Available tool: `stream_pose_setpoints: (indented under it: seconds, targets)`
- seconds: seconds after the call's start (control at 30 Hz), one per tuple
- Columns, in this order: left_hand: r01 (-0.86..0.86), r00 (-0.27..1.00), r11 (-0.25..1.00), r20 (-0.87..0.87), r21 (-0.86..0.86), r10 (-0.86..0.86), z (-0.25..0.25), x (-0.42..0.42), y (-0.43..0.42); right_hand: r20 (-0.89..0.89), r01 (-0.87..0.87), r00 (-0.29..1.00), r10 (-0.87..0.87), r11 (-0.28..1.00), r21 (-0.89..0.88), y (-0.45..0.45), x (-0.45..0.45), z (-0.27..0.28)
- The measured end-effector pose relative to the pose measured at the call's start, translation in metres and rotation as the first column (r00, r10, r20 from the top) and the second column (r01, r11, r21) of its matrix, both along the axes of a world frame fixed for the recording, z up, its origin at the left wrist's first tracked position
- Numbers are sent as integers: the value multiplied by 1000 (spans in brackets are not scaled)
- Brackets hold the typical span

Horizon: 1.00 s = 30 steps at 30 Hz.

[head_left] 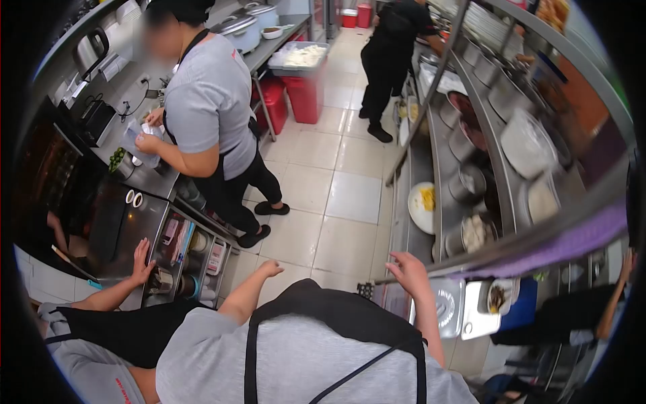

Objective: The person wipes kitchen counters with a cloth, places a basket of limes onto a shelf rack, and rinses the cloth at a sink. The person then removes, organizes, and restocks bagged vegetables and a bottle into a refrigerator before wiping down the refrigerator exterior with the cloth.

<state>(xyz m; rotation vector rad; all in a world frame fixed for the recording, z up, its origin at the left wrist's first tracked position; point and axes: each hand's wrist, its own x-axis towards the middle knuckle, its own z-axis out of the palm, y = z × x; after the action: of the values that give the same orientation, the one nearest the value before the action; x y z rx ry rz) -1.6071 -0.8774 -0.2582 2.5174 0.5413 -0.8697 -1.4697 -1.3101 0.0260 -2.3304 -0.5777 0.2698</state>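
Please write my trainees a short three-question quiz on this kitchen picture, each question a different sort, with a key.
1. What lies on the round white plate on the low metal shelf?
a) green peppers
b) yellow food
c) red meat
2. True or false: the camera wearer's bare left hand rests on that plate.
3. Fill in: of the wearer's two hands, the ___ is nearer that plate.
Key: 1 b; 2 false; 3 right hand.

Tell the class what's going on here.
The wearer's left hand hovers over the floor, seemingly empty. The right hand, also apparently empty, is raised near the shelves, where a plate holds something yellow. To the left, one co-worker handles what looks like a plastic bag; another's hand is at a counter's edge.
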Motion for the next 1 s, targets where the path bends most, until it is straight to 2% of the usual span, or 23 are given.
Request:
stream_pose_setpoints:
  seconds: [0.1,0.17,0.23,0.3,0.33,0.37,0.43,0.47,0.53,0.57,0.6,0.67,0.7,0.77,0.9,0.97,1.0]
  targets:
    - [-98,979,995,-176,14,99,-1,2,41,65,-116,992,112,991,62,60,75,20]
    - [-73,959,997,-270,38,80,-7,10,65,94,-226,972,216,968,110,98,120,23]
    - [-109,961,991,-249,71,124,-22,36,85,130,-263,960,248,958,112,129,162,15]
    - [-142,959,986,-234,92,160,-42,71,99,97,-292,952,290,956,10,153,201,15]
    - [-70,974,995,-211,69,83,-52,100,108,107,-298,949,295,955,7,163,222,15]
    - [4,982,999,-188,49,5,-58,128,115,81,-278,958,276,961,6,168,241,12]
    - [16,993,999,-114,-40,-20,-42,206,120,71,-257,964,256,966,3,178,280,12]
    - [41,999,998,-30,-37,-42,-43,245,125,43,-193,980,192,981,13,179,297,16]
    - [-16,1000,1000,-2,2,16,-36,323,128,13,-126,992,125,992,20,177,333,13]
    - [83,996,996,-37,-17,-83,-29,366,134,6,-63,998,63,998,29,172,352,9]
    - [13,999,999,-42,-45,-15,-24,404,138,1,-1,1000,1,999,42,169,372,3]
    - [-49,991,993,118,-108,61,2,471,140,23,42,999,-42,999,1,158,409,-10]
    - [-47,990,994,128,-99,59,11,503,144,44,87,995,-85,995,-46,156,432,-16]
    - [-62,968,986,232,-155,97,19,555,149,34,113,993,-112,993,-21,157,478,-26]
    - [-111,969,986,208,-127,136,4,618,173,32,90,996,-88,995,-50,170,571,-37]
    - [-61,998,996,2,-58,61,-10,630,189,19,72,997,-71,997,-14,186,627,-41]
    - [-65,998,997,-9,-44,65,-16,634,198,11,55,998,-55,998,19,195,655,-39]
